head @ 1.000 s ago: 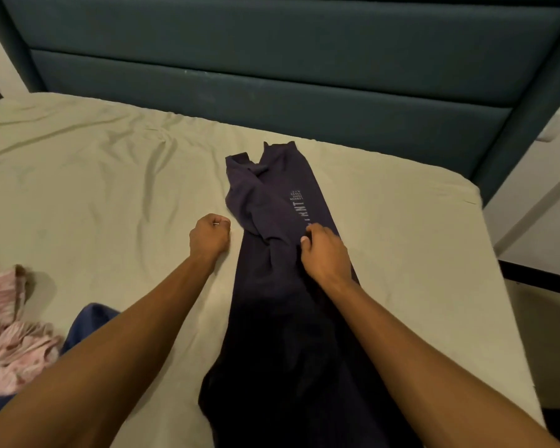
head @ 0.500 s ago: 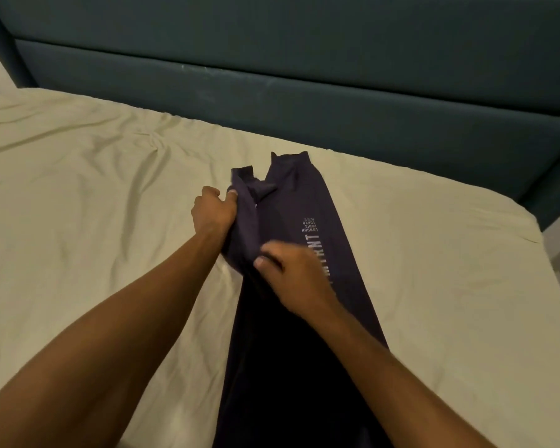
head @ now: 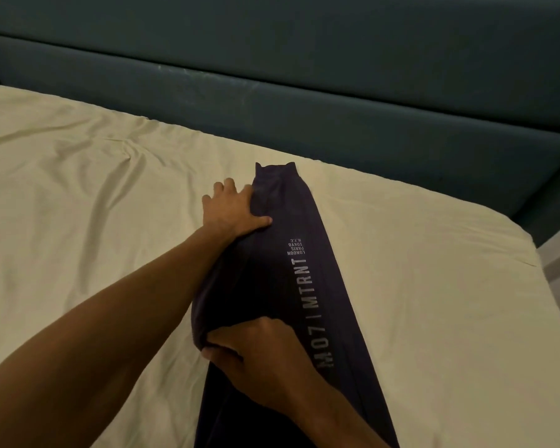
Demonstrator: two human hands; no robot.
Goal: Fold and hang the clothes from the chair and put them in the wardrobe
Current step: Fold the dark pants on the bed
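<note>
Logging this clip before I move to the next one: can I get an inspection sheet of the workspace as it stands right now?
Surface: bed with a wrinkled cream sheet.
Job's things: dark garment, folded into a long narrow strip with pale lettering, lying on the sheet.
Clutter: nothing seen.
Hands: left hand rests flat, fingers spread, on the garment's left edge near its far end; right hand grips a fold of the garment nearer the camera.
Cables: nothing seen.
Surroundings: padded teal headboard behind the bed; a dark strip of floor at the right edge, too little to identify.
</note>
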